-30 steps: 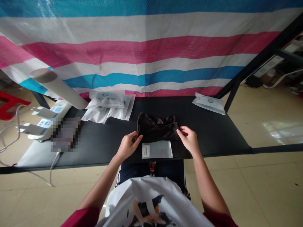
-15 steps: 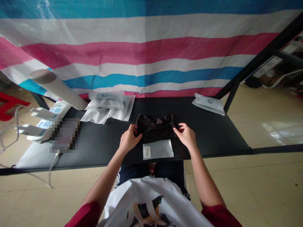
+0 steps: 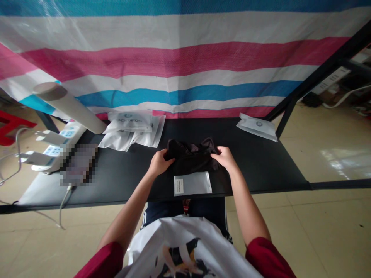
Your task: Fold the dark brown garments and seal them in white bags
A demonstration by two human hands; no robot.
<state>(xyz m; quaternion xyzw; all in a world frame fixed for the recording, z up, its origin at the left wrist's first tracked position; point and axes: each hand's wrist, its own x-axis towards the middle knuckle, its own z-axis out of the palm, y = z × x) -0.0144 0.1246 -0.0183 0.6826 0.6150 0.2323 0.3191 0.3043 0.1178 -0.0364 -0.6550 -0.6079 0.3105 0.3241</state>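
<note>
A crumpled black cloth garment [image 3: 191,159] lies on the black table top [image 3: 261,162], gathered into a loose bundle. My left hand [image 3: 158,163] grips its left end, and my right hand [image 3: 225,158] grips its right end. Just in front of the garment, a flat grey-white bag with a small label [image 3: 193,183] lies with its far edge under the cloth.
Several white printed bags [image 3: 130,129] overlap at the table's far edge, and another [image 3: 257,127] lies far right. A cardboard tube [image 3: 69,105] leans beside a white power strip [image 3: 62,141] with plugs. A pixelated patch [image 3: 79,165] hides an item. A striped tarp [image 3: 185,61] hangs behind.
Both hands have moved further onto the garment and toward each other. The cloth is drawn in tighter between them, and the bag in front has stayed in place.
</note>
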